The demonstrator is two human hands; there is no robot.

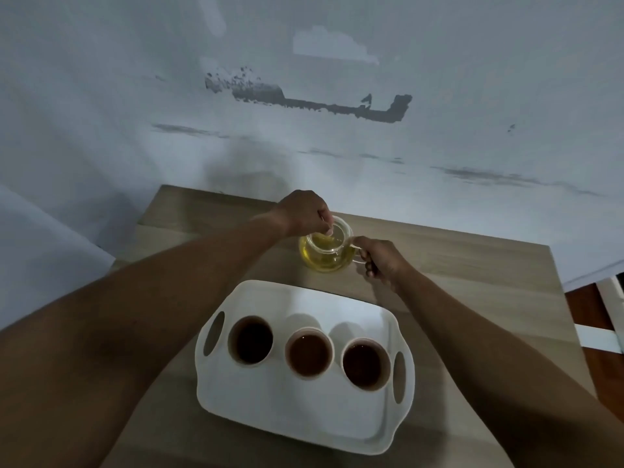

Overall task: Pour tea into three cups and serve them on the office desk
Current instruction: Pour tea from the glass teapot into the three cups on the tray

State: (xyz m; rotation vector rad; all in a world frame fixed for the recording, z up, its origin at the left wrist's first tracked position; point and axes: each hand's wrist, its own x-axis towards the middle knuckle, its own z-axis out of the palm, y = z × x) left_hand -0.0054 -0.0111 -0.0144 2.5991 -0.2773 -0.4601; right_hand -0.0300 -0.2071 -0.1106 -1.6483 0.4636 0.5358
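A glass teapot [324,256] with yellow-green tea stands on the wooden desk [472,265], just beyond a white tray [297,413]. My left hand [304,212] pinches the teapot's glass lid [337,231] at its rim. My right hand [380,260] grips the teapot's handle at the right side. On the tray stand three white cups in a row, each holding dark tea: the left cup [250,340], the middle cup [309,353] and the right cup [364,363].
A scuffed pale wall [304,96] rises right behind the desk's far edge. To the right of the desk a reddish-brown floor [587,312] and a white strip [597,339] show. The tray has a cut-out handle at each end.
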